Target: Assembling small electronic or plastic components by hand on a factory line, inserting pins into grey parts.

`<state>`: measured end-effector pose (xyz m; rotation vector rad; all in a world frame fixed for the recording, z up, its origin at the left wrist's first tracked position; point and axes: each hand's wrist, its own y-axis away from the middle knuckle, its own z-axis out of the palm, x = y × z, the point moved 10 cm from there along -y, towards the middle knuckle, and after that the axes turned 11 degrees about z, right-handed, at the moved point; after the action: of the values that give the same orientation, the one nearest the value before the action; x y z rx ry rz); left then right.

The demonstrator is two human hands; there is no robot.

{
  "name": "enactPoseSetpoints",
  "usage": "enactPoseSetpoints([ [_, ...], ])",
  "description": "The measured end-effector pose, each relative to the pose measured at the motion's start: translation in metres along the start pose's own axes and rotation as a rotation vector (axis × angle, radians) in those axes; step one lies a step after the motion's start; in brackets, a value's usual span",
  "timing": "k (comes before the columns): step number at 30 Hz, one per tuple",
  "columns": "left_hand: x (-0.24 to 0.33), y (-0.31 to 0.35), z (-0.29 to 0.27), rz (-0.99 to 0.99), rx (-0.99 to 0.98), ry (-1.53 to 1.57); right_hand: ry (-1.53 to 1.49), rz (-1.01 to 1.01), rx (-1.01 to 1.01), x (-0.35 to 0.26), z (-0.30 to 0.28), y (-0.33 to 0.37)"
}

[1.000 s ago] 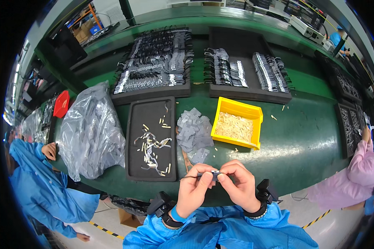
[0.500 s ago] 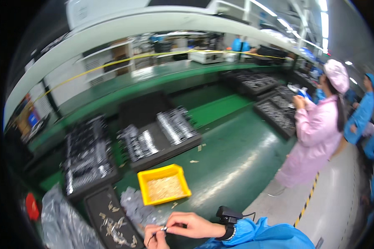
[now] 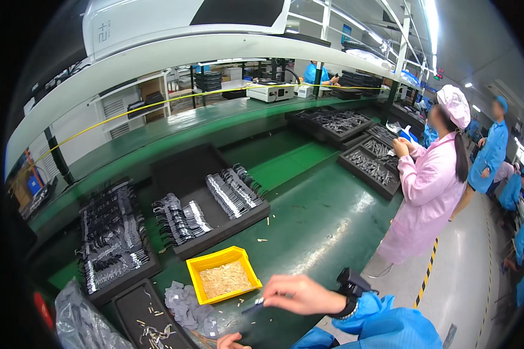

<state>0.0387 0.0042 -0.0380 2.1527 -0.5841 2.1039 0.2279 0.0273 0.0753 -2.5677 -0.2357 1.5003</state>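
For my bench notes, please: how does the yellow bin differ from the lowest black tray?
The yellow bin is deep; the black tray is shallow. The bin's pale pieces lie heaped; the tray's lie scattered. The bin shows whole; the lower edge cuts the tray. Both sit on the green bench.

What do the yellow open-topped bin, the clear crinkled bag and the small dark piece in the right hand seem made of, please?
The yellow open-topped bin: probably plastic, semi-glossy, with even colour and smooth walls.
The clear crinkled bag: likely thin plastic film, shiny, see-through and creased.
The small dark piece: too blurred to tell its material or finish.
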Motion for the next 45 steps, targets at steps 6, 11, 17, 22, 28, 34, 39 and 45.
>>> enactPoseSetpoints([
  [6,0.006,0.010,-0.020,0.073,0.110,-0.230,0.090,-0.065,0.255,0.014,-0.054,-0.082],
  [11,0.015,0.001,-0.017,0.146,0.115,-0.233,0.217,-0.036,0.346,0.051,-0.057,-0.182],
  [17,0.013,0.003,-0.020,0.168,0.178,-0.282,0.201,0.023,0.381,0.115,-0.015,-0.282],
  [22,0.013,0.006,-0.026,0.152,0.194,-0.254,0.356,0.035,0.351,0.108,0.009,-0.310],
  [28,0.011,0.003,-0.027,0.163,0.179,-0.253,0.428,0.021,0.117,0.125,0.038,-0.321],
  [34,0.013,0.001,-0.017,0.139,0.145,-0.227,0.508,-0.002,0.118,0.137,0.025,-0.318],
  [39,0.013,0.003,-0.018,0.086,0.100,-0.228,0.557,0.069,0.101,0.132,0.053,-0.316],
  [45,0.009,0.003,-0.011,0.073,0.063,-0.225,0.593,0.129,0.095,0.136,0.053,-0.318],
])
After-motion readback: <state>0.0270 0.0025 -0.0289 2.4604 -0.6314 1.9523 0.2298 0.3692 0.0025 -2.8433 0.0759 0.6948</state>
